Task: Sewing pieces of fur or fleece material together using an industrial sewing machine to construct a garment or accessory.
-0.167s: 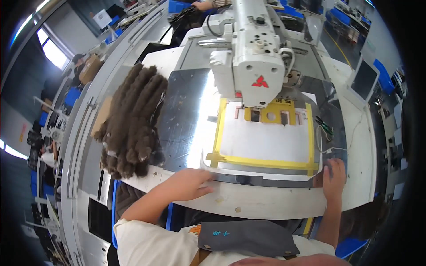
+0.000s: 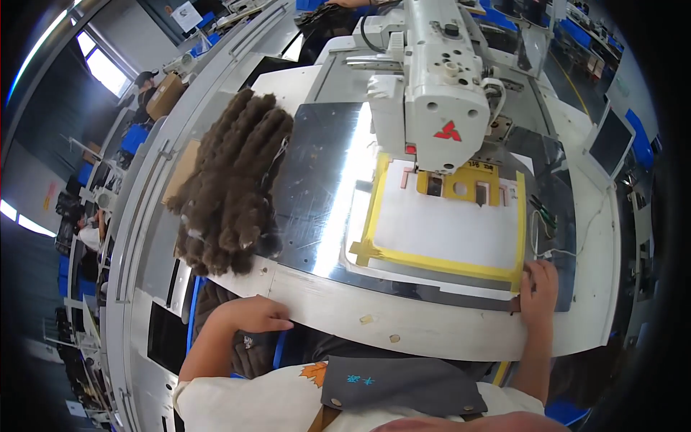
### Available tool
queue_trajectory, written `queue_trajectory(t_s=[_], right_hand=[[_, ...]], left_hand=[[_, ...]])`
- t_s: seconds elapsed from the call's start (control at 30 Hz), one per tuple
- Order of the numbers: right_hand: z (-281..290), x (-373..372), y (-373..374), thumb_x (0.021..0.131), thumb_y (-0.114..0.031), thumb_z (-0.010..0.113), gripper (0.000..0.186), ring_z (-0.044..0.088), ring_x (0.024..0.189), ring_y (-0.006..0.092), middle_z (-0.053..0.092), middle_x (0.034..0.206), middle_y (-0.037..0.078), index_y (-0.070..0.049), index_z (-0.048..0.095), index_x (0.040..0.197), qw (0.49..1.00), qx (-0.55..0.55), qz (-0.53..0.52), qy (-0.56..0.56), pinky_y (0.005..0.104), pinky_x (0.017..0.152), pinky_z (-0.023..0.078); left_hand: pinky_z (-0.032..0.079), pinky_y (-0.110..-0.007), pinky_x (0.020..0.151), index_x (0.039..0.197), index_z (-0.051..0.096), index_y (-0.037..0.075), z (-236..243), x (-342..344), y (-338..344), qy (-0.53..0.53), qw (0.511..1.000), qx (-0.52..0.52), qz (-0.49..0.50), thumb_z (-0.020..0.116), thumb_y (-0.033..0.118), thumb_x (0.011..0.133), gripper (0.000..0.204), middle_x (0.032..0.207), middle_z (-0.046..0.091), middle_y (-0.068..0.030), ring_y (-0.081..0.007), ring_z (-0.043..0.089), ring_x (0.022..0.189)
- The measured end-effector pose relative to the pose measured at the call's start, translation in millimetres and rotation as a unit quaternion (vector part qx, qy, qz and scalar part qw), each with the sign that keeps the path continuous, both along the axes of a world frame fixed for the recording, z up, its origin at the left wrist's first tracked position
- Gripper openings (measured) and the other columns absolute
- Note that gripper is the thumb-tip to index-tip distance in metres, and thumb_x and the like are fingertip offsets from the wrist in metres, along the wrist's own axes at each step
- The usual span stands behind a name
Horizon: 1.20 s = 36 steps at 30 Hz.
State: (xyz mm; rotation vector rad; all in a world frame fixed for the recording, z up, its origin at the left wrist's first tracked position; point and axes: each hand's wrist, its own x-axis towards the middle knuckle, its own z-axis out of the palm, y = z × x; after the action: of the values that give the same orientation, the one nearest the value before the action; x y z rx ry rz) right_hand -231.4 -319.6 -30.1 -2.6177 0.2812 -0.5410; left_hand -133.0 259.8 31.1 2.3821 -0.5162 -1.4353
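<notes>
My left hand (image 2: 255,315) is at the table's front edge, above dark padded garments (image 2: 241,349) stowed below. Its fingers are loosely bent, thumb apart, and nothing shows in it. My right hand (image 2: 540,291) rests at the near right corner of a flat sewing template (image 2: 453,241), fingers slightly apart. A small brownish patch (image 2: 515,304) shows beside its fingertips; what it is I cannot make out. The template is a white sheet edged with yellow tape, with a yellow cut-out plate (image 2: 471,186) at its far side, under the white sewing machine head (image 2: 446,122).
Brown fluffy padded pieces (image 2: 234,180) are piled on the left of the table. Green-handled snips (image 2: 543,212) and a white cord (image 2: 558,252) lie right of the template. A screen (image 2: 610,144) stands at the right. Another person's hand (image 2: 349,3) shows at the far edge.
My left hand has moved left and down, from the template's near left side to the table's front edge. My right hand stays at the template's corner. The whole view has shifted slightly.
</notes>
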Motion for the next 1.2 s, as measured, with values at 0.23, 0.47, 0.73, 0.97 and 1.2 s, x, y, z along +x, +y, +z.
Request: queue_trajectory(t_s=[0.23,0.47,0.73,0.97,1.2], right_hand=[[-6,-6,1,0.093,-0.007,0.064,0.018,0.060,0.107,0.0362,0.063,0.113,0.017,0.000,0.069,0.110,0.999,-0.037,-0.002,-0.023,0.0443,0.094,0.047],[-3,-15,1,0.093,-0.006,0.064,0.018,0.060,0.106,0.0354,0.063,0.112,0.016,-0.001,0.069,0.109,0.999,-0.044,-0.003,-0.032,0.0435,0.092,0.048],[-11,-7,3,0.094,-0.006,0.063,0.018,0.061,0.106,0.0349,0.064,0.114,0.016,-0.001,0.069,0.111,1.000,-0.022,-0.007,-0.019,0.0425,0.093,0.048],[-19,-19,-22,0.100,-0.010,0.059,0.021,0.062,0.110,0.0337,0.065,0.119,0.016,-0.002,0.069,0.117,0.998,-0.060,0.022,-0.019,0.0407,0.095,0.049],[-27,-15,-22,0.103,-0.013,0.058,0.022,0.063,0.110,0.0329,0.066,0.117,0.016,0.000,0.068,0.118,0.998,-0.052,0.031,-0.012,0.0398,0.094,0.050]], left_hand=[[0.057,-0.040,0.075,0.086,0.076,-0.002,-78,-80,208,-0.024,0.905,0.268,0.329,0.072,0.043,0.092,0.046,0.076,0.074,-0.0156,-0.0324,0.072,0.074],[0.057,-0.046,0.083,0.086,0.075,-0.003,-90,-89,210,-0.265,0.857,0.301,0.323,0.089,0.045,0.075,0.051,0.086,0.076,-0.0181,-0.0381,0.073,0.085],[0.053,-0.046,0.100,0.127,0.061,-0.005,-77,-119,208,-0.333,0.791,0.215,0.465,0.093,0.054,0.065,0.092,0.126,0.067,-0.0285,-0.0434,0.066,0.117],[0.053,-0.049,0.095,0.112,0.064,-0.002,-56,-95,182,-0.377,0.770,0.343,0.383,0.090,0.050,0.069,0.072,0.115,0.069,-0.0250,-0.0425,0.066,0.110],[0.053,-0.049,0.094,0.109,0.061,-0.002,-60,-102,191,-0.356,0.779,0.302,0.419,0.091,0.042,0.070,0.066,0.112,0.070,-0.0263,-0.0434,0.067,0.109]])
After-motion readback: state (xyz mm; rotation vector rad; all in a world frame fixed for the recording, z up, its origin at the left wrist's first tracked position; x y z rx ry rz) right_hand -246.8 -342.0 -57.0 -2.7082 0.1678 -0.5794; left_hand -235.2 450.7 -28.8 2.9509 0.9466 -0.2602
